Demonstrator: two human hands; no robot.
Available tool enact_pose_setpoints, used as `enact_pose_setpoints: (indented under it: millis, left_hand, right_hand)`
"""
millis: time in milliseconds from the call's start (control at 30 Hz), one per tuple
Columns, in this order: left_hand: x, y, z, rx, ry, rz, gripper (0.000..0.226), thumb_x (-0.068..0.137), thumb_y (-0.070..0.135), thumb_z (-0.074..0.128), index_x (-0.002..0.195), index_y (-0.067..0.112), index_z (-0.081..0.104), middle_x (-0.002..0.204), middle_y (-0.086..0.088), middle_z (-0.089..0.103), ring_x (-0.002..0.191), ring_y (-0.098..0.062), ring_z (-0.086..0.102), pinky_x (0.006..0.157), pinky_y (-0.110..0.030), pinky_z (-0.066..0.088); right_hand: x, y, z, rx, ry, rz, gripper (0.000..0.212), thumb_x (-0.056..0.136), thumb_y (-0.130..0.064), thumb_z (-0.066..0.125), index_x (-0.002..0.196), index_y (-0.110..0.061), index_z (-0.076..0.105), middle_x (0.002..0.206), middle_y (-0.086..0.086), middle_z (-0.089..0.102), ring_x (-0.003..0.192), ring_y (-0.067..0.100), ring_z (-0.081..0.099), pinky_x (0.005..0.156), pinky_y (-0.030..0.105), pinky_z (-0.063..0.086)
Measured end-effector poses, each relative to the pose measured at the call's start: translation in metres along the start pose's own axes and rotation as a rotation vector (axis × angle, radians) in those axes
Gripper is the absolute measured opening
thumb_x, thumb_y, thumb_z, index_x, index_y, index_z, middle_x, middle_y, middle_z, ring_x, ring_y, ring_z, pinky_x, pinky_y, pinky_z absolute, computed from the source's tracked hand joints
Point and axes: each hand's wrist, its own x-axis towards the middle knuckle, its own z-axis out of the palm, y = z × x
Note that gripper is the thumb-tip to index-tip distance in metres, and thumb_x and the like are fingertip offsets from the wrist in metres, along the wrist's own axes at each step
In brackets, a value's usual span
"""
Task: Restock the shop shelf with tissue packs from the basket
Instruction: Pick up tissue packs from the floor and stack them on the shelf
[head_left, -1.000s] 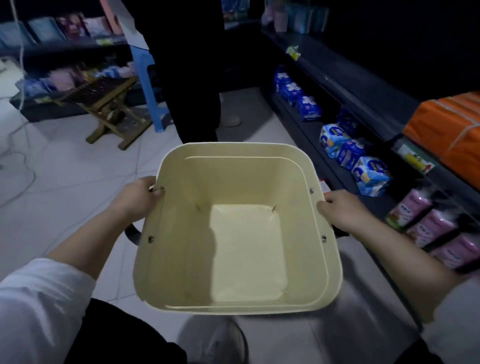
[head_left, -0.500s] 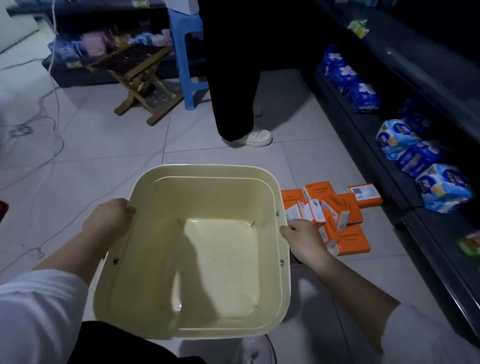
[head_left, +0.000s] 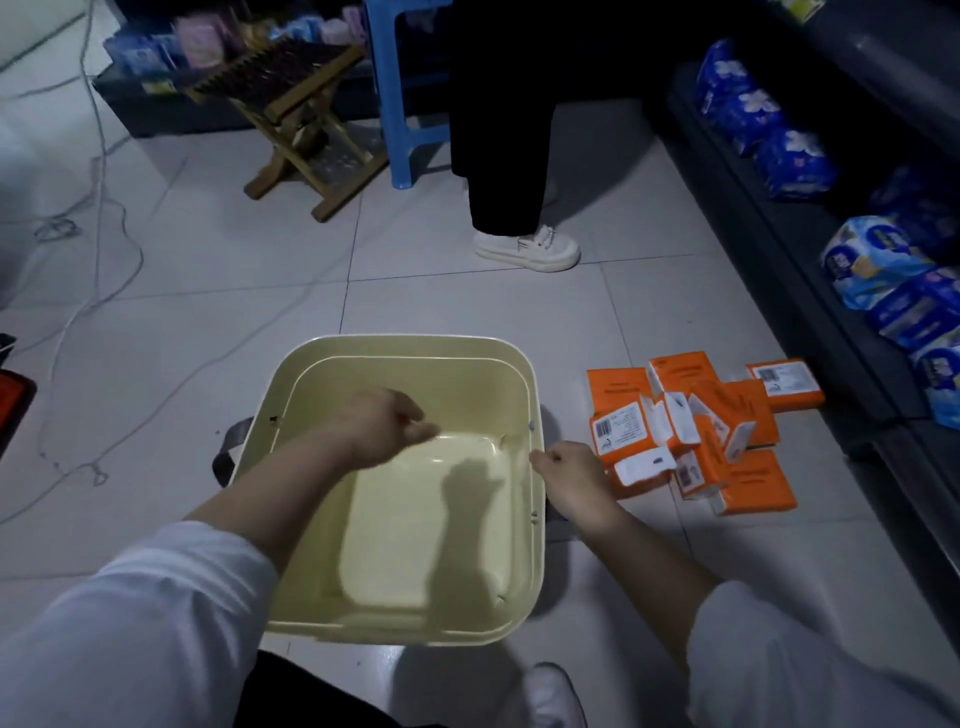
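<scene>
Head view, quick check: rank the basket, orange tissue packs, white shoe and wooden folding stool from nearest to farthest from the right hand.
From the right hand:
1. Basket: the hand holds its right rim.
2. Orange tissue packs: piled just to the hand's right.
3. White shoe: ahead, mid-aisle.
4. Wooden folding stool: far ahead, to the left.
</scene>
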Motion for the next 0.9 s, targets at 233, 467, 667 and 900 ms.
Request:
enact_pose_setpoints:
  millis: [233, 467, 667, 900]
  left_hand:
    - [-0.006, 0.05, 0.056, 0.063, -0.344, 0.026, 0.08, 0.079, 0.063, 0.058, 0.138, 0.011, 0.043, 0.135, -0.007, 0.054, 0.122, -0.023, 0.05, 0.102, -0.029, 0.039]
    - [-0.006, 0.072, 0.09, 0.13, -0.199, 0.039, 0.04, 0.085, 0.023, 0.061, 0.119, 0.005, 0.052, 0.109, -0.011, 0.066, 0.104, -0.026, 0.06, 0.085, -0.034, 0.049]
    - [0.003, 0.09, 0.079, 0.322, -0.069, 0.01, 0.026, 0.092, 0.017, 0.047, 0.113, 0.004, 0.056, 0.117, -0.015, 0.06, 0.11, -0.028, 0.058, 0.076, -0.027, 0.042]
    - [0.011, 0.128, 0.056, 0.797, -0.063, -0.027, 0.033, 0.09, 0.025, 0.053, 0.122, 0.016, 0.056, 0.125, -0.002, 0.059, 0.114, -0.022, 0.057, 0.087, -0.031, 0.046]
  right_hand:
    - [0.004, -0.011, -0.019, 0.159, -0.182, -0.11, 0.032, 0.094, -0.029, 0.049, 0.074, -0.008, 0.062, 0.077, 0.005, 0.061, 0.077, 0.019, 0.054, 0.07, 0.033, 0.044]
    - [-0.008, 0.031, -0.088, 0.1, -0.09, -0.129, 0.025, 0.089, -0.009, 0.053, 0.089, 0.015, 0.06, 0.072, 0.02, 0.058, 0.072, 0.033, 0.056, 0.072, 0.04, 0.047]
    - [-0.025, 0.083, -0.154, 0.02, -0.008, -0.025, 0.019, 0.091, -0.009, 0.056, 0.104, 0.0, 0.067, 0.091, 0.007, 0.063, 0.09, 0.022, 0.058, 0.083, 0.03, 0.045]
    - [-0.03, 0.133, -0.202, -0.027, 0.082, 0.085, 0.017, 0.087, -0.008, 0.056, 0.096, 0.002, 0.068, 0.098, 0.017, 0.065, 0.089, 0.024, 0.059, 0.072, 0.025, 0.039]
